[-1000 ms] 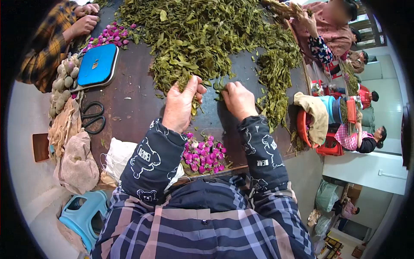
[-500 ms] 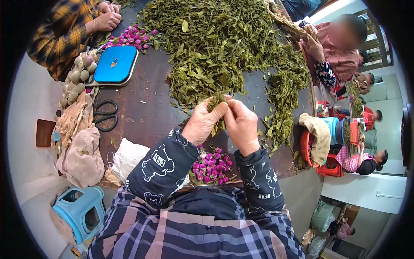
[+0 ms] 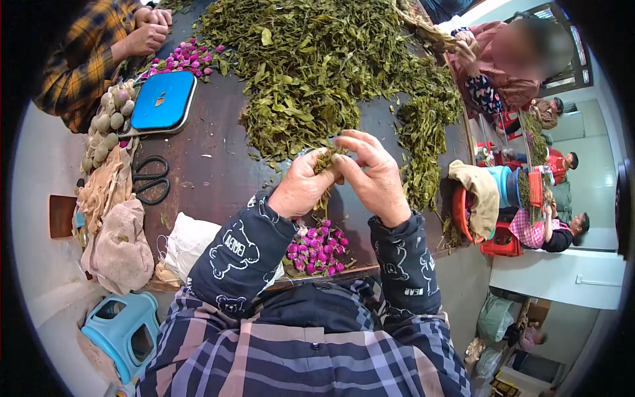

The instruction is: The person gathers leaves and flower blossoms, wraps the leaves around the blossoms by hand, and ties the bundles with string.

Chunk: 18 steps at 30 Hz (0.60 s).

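My left hand (image 3: 305, 182) holds a small bunch of green leaves (image 3: 325, 161) above the table, its fingers closed round them. My right hand (image 3: 374, 175) touches the same bunch from the right, thumb and fingertips at its top. Just beyond both hands lies a large heap of dried green leaves (image 3: 311, 73), with a narrower strand of leaves (image 3: 426, 139) running down the right. Purple flower heads (image 3: 317, 250) lie in a small pile at the table edge, below my hands.
On the left are a blue scale (image 3: 163, 100), black scissors (image 3: 151, 180), tan cloths (image 3: 119, 248), a white cloth bag (image 3: 188, 241) and a blue stool (image 3: 122, 327). A co-worker's hands (image 3: 149, 33) rest at upper left. Another person (image 3: 506, 59) sits at upper right, near a red basin (image 3: 460, 212).
The fingers of my right hand have lifted and spread somewhat at the bunch. The view has shifted slightly, so the table things appear further left.
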Motion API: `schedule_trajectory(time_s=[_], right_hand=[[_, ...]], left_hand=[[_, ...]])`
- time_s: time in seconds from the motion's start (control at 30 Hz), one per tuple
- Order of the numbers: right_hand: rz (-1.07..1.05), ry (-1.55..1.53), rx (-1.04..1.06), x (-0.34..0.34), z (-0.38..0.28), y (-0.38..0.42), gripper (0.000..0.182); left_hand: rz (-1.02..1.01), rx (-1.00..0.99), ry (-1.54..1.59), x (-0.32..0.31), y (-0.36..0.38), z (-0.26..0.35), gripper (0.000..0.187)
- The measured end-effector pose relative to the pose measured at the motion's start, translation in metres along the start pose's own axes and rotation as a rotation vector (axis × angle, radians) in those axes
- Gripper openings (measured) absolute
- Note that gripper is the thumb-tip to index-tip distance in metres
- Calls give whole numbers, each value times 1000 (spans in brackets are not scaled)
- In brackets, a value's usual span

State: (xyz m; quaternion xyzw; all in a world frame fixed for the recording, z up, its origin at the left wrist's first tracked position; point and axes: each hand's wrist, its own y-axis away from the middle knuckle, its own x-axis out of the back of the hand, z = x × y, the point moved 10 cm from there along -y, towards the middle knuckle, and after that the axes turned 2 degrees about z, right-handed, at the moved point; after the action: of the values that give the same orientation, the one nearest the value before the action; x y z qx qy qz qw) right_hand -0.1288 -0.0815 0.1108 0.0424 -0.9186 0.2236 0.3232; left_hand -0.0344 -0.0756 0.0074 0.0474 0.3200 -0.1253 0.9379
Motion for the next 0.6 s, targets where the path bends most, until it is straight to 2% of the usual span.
schedule_trajectory(time_s=[0.1,0.23,0.3,0.33,0.4,0.43,0.57,0.6], right_hand=[[5,-42,73,-3,-4,1,14],[247,129,54,28,-9,-2,11],[328,81,-129,58,-6,-10,9],[329,79,-128,69,-1,-12,9],[239,-26,-360,75,31,-15,13],[238,-28,-357,74,31,-15,13],[58,101,-49,45,8,-9,19],[-2,113,-32,36,0,-5,24]], left_hand=[[-65,20,-55,-7,0,0,15],[-38,70,-356,-1,1,0,17],[-17,84,-320,1,3,-2,17],[-1,94,-286,2,3,-2,17],[31,113,-218,5,2,-1,17],[33,110,-219,5,1,0,17],[117,-81,-424,12,-1,16,18],[115,-80,-425,12,-1,13,18]])
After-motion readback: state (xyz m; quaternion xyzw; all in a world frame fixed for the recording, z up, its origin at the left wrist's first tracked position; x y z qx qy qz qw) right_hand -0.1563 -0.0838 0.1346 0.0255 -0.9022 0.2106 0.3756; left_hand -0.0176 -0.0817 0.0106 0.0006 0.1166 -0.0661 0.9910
